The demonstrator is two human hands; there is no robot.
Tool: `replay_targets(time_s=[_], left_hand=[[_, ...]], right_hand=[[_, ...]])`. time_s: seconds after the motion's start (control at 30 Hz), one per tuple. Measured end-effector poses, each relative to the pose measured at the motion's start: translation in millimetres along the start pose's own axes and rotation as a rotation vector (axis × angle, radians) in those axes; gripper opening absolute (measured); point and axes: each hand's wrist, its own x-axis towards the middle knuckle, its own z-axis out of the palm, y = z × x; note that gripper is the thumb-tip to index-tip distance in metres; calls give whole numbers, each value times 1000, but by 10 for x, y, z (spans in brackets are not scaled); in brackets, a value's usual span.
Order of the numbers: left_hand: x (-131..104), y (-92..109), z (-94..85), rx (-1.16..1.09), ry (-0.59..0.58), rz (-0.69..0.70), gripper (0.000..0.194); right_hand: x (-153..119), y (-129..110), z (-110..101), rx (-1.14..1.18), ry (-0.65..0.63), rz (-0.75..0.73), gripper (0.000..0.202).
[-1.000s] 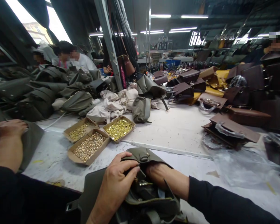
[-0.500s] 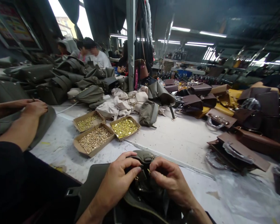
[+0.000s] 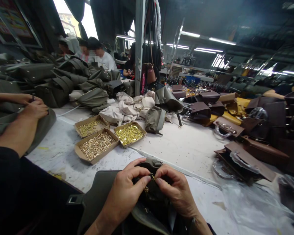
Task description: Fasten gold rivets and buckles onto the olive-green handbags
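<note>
Head: left grip (image 3: 124, 186) and right grip (image 3: 177, 186) pinch apparent hardware (image 3: 153, 176), white workshop table (image 3: 178, 147) beyond.

The worktop (image 3: 176, 147) is viewed from the wearer's head, forward and down; the left hand (image 3: 127, 187) and right hand (image 3: 177, 187) are shown close, low in frame, and ceiling lights (image 3: 222, 41) are caught far beyond.

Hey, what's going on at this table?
Over an open dark green bag, someone's left hand pinches a small dark piece, their right hand a small gold-coloured piece. Three cardboard trays of shiny little parts sit beyond. At the left, a co-worker's hands are on another green bag.
</note>
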Motion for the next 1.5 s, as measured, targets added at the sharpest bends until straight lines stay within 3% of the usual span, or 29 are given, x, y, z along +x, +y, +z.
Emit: replay_targets(time_s=[0.97,1.2,1.3,1.5], left_hand=[[-34,-93,16,-33,25,-36,11],[-58,-52,5,-73,-45,-11,10],[-68,-50,12,-67,-15,4,11],[-36,-103,31,-59,28,-17,12]], right_hand=[[-8,17,42,-49,-29,23,10],[-19,61,122,-212,98,-141,5],[-50,57,137,-237,113,-205,5],[-100,35,111,-61,58,-91,16]])
